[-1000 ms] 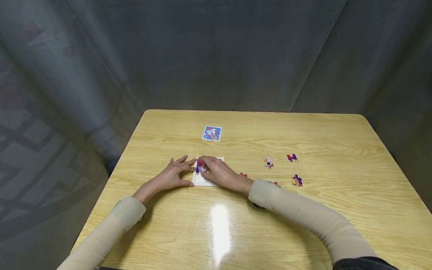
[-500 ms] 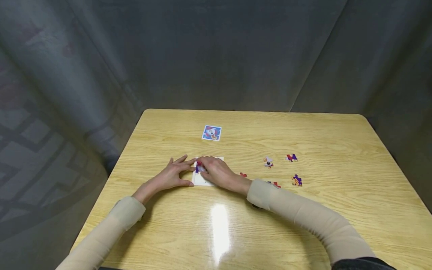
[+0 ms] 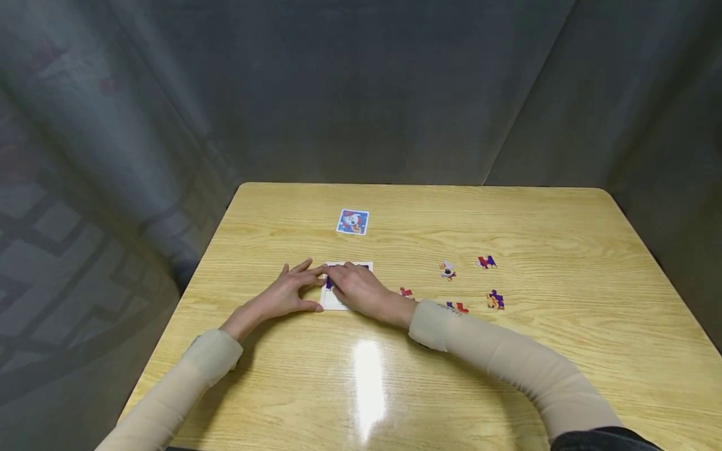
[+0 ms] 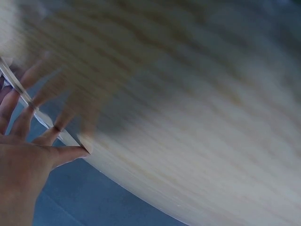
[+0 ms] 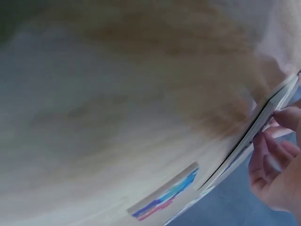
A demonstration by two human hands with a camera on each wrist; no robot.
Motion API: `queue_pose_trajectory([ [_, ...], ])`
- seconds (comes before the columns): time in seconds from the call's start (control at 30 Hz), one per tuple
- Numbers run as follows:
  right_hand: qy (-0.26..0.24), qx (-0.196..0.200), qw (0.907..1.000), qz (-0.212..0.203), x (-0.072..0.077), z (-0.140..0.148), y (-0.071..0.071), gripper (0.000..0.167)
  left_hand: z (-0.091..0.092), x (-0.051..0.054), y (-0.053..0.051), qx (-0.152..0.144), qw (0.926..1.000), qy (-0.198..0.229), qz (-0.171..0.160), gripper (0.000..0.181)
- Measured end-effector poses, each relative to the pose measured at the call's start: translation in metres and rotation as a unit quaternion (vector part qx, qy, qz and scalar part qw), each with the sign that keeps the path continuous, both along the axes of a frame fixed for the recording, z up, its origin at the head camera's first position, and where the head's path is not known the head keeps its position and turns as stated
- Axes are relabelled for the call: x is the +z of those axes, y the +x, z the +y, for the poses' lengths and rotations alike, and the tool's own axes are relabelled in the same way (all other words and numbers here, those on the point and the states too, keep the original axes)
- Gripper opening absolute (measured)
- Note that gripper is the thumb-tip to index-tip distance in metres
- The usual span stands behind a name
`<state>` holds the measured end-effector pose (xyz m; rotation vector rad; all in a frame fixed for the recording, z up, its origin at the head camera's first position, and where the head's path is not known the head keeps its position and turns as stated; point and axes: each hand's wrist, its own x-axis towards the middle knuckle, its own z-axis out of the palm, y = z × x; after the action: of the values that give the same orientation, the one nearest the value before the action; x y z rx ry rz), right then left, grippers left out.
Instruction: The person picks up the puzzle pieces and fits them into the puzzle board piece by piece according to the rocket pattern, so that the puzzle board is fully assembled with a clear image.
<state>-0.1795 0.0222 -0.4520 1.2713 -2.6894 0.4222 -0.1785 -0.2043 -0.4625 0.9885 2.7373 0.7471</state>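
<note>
A shallow white puzzle tray [image 3: 334, 303] lies on the table, with red and purple puzzle pieces in its upper part. My left hand [image 3: 284, 293] spreads its fingers and touches the tray's left side; the left wrist view shows the thumb and fingertips along the tray edge [image 4: 44, 117]. My right hand [image 3: 361, 288] lies over the tray and covers much of it. In the right wrist view, the thumb and fingertips of that hand [image 5: 282, 174] touch the tray's top, and the exact piece under them is hidden.
A small printed picture card [image 3: 352, 222] lies beyond the tray. Right of it are several loose puzzle pieces: a white and red piece [image 3: 448, 270], a red and purple piece [image 3: 487, 262], a purple and orange piece [image 3: 496, 299]. My right forearm crosses close to others.
My right hand has shifted slightly leftward and its fingers now lie over pieces that showed between thumb and fingers before. The left hand stays against the tray.
</note>
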Motion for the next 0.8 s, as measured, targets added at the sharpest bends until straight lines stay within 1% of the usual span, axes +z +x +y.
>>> queue_pose_trajectory([
  [0.1, 0.004, -0.013, 0.9999, -0.009, 0.001, 0.001, 0.001, 0.05, 0.0, 0.0, 0.001, -0.001, 1.0, 0.001, -0.002, 0.059],
  [0.17, 0.004, -0.019, 0.9997, -0.015, 0.002, 0.003, 0.002, 0.048, 0.001, 0.001, 0.001, -0.001, 1.0, 0.001, -0.001, 0.059],
  [0.3, -0.027, -0.028, 0.9989, -0.027, 0.006, 0.013, -0.001, 0.036, 0.001, 0.001, 0.001, 0.001, 1.0, 0.0, 0.005, 0.058],
  [0.4, -0.059, -0.038, 0.9973, -0.021, 0.007, 0.024, -0.007, 0.032, 0.001, 0.002, 0.001, 0.004, 1.0, -0.005, 0.0, 0.057],
  [0.57, -0.094, -0.066, 0.9934, -0.003, 0.007, 0.048, -0.016, 0.033, -0.002, 0.001, 0.001, 0.009, 0.9997, -0.015, -0.015, 0.056],
  [0.8, -0.102, -0.098, 0.9899, 0.009, 0.008, 0.072, -0.022, 0.034, -0.006, -0.001, 0.002, 0.011, 0.9997, -0.017, -0.016, 0.058],
])
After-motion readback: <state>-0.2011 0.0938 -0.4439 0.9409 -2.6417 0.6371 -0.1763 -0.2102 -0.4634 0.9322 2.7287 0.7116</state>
